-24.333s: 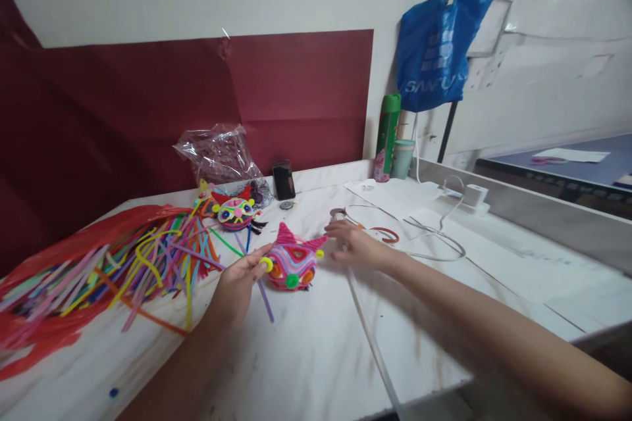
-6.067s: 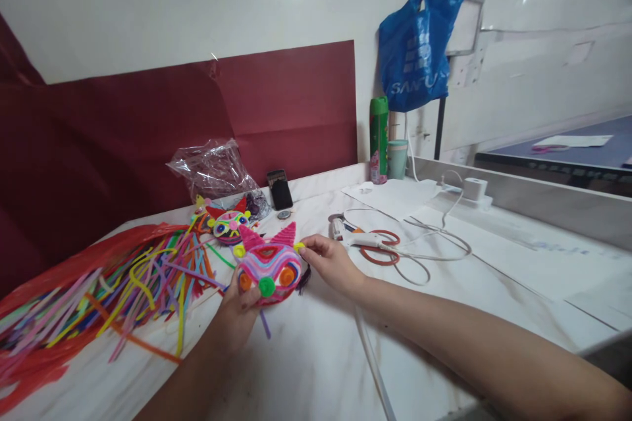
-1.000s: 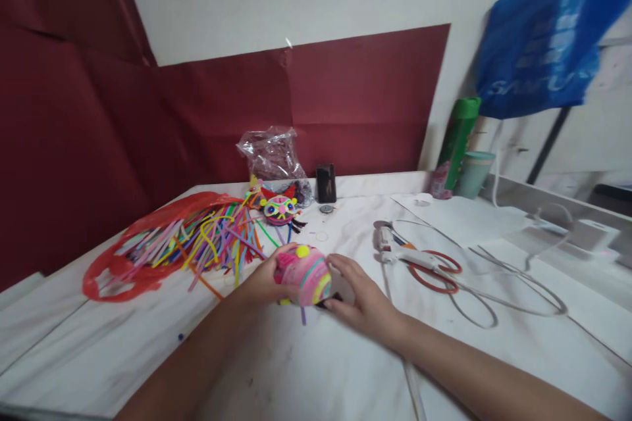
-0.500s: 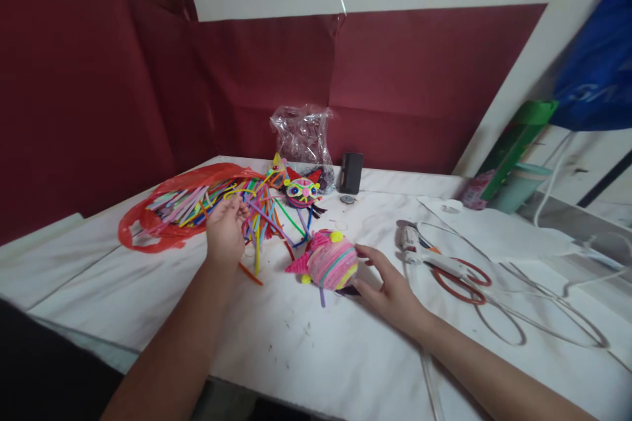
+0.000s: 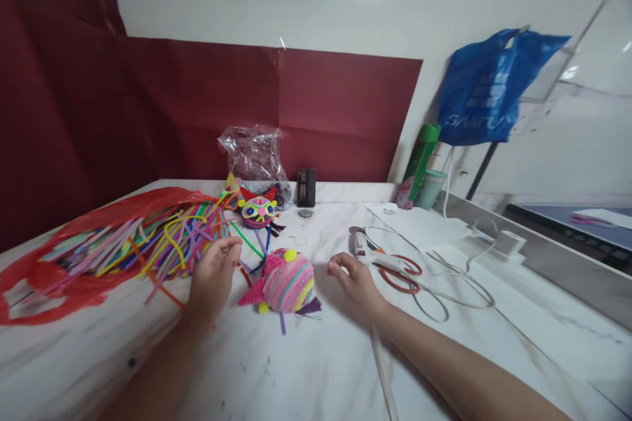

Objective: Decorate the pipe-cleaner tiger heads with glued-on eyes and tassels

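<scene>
Pink striped craft head (image 5: pixel 288 284): lying on the middle of the worktop (image 5: pixel 296 368), between the two hands and apart from both. Its long axis runs roughly crosswise, slightly oblique to the far edge. One pink horn points towards the left edge and somewhat nearwards; the rounded, striped end is directed towards the right edge. Striped surface uppermost; one yellow ball on the far side, another on the near side beside the horn. A purple tassel (image 5: pixel 310 306) emerges at the near right of the head, and a short purple strip (image 5: pixel 283 323) projects nearwards from beneath it.

Left hand (image 5: pixel 212 276): raised to the left of the head, beside the pile of coloured pipe cleaners (image 5: pixel 162 243); fingers bent, with a narrow gap to the thumb, nothing visible between them.

Right hand (image 5: pixel 356 281): to the right of the head; fingers curled in close to the thumb. Whether the tips meet cannot be told.

Second craft head (image 5: pixel 259 210): farther towards the far edge, face towards the viewer, red horns upward. Glue gun (image 5: pixel 382 259) and orange-handled scissors (image 5: pixel 413 266): overlapping, right of the right hand.
</scene>
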`<state>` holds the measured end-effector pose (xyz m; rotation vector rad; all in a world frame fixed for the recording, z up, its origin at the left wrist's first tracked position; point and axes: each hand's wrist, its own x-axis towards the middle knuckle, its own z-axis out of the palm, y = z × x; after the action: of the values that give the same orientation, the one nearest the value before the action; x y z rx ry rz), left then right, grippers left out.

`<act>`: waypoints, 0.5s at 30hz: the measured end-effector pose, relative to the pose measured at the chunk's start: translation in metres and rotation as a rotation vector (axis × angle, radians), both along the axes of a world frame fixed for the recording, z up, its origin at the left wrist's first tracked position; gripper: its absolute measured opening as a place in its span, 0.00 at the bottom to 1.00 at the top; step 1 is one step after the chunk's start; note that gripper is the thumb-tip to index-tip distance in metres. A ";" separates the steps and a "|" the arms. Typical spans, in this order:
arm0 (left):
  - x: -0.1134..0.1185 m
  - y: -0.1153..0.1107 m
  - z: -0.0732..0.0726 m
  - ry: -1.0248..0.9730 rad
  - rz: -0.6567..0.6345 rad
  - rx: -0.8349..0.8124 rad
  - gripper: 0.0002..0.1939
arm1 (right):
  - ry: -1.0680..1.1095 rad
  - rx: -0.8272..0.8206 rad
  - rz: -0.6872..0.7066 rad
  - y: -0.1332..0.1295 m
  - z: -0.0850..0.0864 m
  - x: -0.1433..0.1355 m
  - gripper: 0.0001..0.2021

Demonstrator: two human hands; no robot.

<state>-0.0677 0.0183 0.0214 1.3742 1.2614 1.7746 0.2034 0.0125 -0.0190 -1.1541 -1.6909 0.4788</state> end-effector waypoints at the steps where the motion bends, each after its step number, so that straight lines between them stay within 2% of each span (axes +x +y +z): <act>1: 0.001 0.000 -0.001 0.002 0.005 -0.007 0.22 | -0.010 -0.003 0.002 0.001 0.001 0.001 0.13; 8: 0.003 0.006 -0.016 0.074 0.030 -0.028 0.18 | -0.098 -0.030 0.048 0.023 0.014 0.001 0.10; 15: 0.005 0.012 -0.037 0.157 -0.020 -0.002 0.11 | -0.282 -0.029 -0.004 0.077 0.039 -0.021 0.07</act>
<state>-0.0624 0.0305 -0.0153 1.5449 1.3252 1.6789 0.1828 0.0897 0.0204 -1.2929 -1.9269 0.3518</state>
